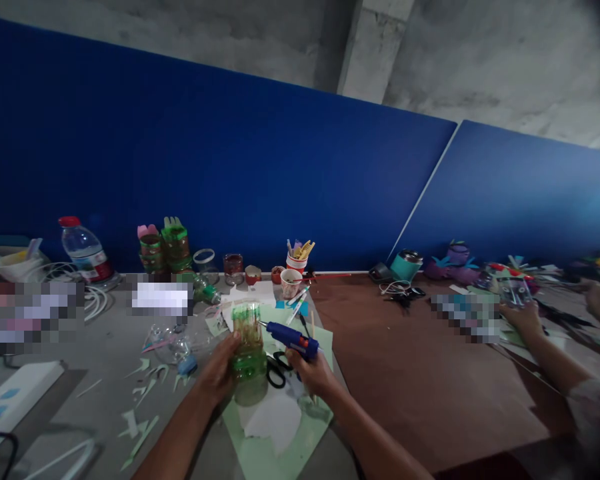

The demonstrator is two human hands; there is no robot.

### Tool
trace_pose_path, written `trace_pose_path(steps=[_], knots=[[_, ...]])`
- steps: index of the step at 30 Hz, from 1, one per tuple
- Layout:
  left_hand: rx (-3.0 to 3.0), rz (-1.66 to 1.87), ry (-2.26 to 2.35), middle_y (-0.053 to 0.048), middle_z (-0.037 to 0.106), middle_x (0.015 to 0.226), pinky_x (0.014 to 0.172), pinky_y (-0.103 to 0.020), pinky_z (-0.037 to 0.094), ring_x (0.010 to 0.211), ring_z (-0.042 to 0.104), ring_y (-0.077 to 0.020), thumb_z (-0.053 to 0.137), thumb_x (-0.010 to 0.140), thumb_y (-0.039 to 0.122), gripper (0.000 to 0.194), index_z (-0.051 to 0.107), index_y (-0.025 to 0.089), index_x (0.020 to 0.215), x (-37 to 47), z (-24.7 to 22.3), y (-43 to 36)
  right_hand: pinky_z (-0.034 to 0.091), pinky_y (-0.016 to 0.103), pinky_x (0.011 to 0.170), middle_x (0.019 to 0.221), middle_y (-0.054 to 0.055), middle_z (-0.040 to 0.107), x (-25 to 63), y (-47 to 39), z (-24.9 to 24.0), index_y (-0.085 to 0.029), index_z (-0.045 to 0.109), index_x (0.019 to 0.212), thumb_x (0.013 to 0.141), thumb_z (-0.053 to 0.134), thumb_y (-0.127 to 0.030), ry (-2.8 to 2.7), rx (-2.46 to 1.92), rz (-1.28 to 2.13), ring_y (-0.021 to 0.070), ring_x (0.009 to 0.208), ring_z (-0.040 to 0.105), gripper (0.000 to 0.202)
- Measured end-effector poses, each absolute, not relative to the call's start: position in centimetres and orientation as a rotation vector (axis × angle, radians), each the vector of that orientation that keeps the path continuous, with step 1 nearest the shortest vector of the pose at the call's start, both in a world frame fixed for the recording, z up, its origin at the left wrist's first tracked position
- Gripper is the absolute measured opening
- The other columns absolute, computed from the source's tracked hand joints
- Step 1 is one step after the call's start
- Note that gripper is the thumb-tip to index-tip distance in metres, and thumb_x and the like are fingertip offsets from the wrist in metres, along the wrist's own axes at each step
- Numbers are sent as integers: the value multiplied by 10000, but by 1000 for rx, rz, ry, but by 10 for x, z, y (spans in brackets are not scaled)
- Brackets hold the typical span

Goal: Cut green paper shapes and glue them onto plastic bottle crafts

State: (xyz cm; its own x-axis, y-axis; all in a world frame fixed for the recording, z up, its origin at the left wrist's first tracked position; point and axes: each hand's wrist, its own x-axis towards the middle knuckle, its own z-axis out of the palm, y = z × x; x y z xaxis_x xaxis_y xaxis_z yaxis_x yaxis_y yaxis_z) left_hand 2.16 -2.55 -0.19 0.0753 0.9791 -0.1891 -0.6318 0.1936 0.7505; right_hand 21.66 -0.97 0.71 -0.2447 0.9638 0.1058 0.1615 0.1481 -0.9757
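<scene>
My left hand is wrapped round the side of a cut plastic bottle, clear with green at its base and green strips round the top. In my right hand is a blue hot glue gun, its nozzle pointing left at the bottle's upper side. Whether the tip touches the plastic I cannot tell. Black-handled scissors lie between the two hands, partly hidden. Beneath them spread a pale green sheet and torn white paper.
Clear plastic bottle pieces and green paper scraps lie at left. Along the blue partition stand a red-capped bottle, decorated bottles and paper cups. At right, another person's hand holds a clear cup.
</scene>
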Motion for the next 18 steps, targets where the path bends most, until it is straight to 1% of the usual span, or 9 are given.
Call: trace_pose_path(steps=[3,5,11,15,18], knots=[[546,1302,799,-70,700,746,575,-280,537,626,664,-182,714,716,357,303,653,123,899,22,-1,-26,267,212,412,480,-50,344,217,-10,8,-204,449,596,701,542,-427,-1579,-1114,1185,87,474,299,264],[536,1305,798,-72,706,765,564,-274,532,621,661,-178,712,718,345,301,655,120,910,22,2,-27,264,209,410,474,-51,336,217,-11,9,-206,432,580,697,553,-429,-1591,-1104,1193,86,475,298,280],[522,1293,814,-65,699,732,588,-288,540,621,660,-188,695,733,342,264,665,116,866,23,5,-28,259,208,410,486,-50,336,218,-10,8,-202,428,570,697,562,-458,-1585,-1090,1202,83,483,292,316],[525,1308,821,-77,706,768,607,-291,547,656,672,-196,702,729,326,261,665,122,887,24,5,-28,263,210,418,488,-46,351,218,-10,5,-201,436,573,710,557,-437,-1600,-1079,1188,86,487,302,298],[519,1322,793,-79,708,767,596,-279,543,651,667,-193,703,730,308,255,670,106,882,24,6,-27,262,212,422,488,-47,357,218,-11,7,-202,437,562,707,565,-436,-1636,-1060,1207,86,484,303,304]])
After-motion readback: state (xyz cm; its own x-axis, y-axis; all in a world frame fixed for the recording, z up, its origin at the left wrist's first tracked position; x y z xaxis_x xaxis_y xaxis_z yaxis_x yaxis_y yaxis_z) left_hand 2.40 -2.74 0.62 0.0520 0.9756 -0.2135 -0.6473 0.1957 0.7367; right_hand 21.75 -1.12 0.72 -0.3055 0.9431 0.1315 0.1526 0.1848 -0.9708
